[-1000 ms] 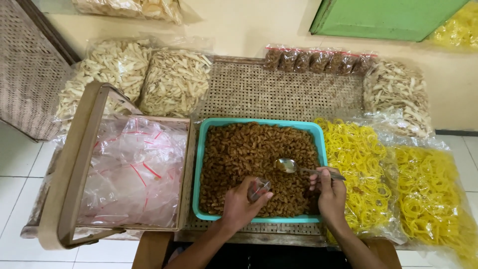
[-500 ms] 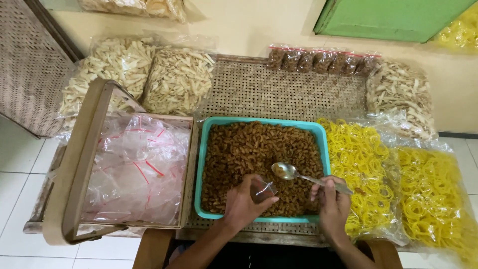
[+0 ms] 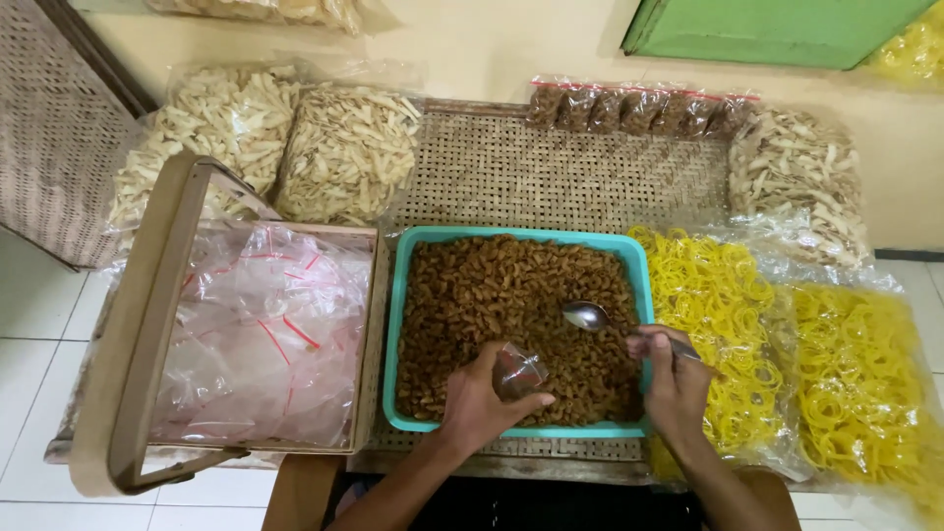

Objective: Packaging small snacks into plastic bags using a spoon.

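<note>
1 spoon (image 3: 588,316) – R hand (image 3: 671,379), 1 bag (image 3: 518,373) – L hand (image 3: 482,401)

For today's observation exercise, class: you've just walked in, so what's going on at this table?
A person stands over a teal tray filled with small brown snacks. The left hand holds a small clear bag above the tray, and the right hand holds a metal spoon over the snacks. A wooden basket of empty plastic bags sits beside the tray.

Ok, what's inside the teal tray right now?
The teal tray is filled with small brown fried snack pieces. The left hand holds a small clear bag over them; the right hand holds a metal spoon. The tray's bottom is covered.
</note>
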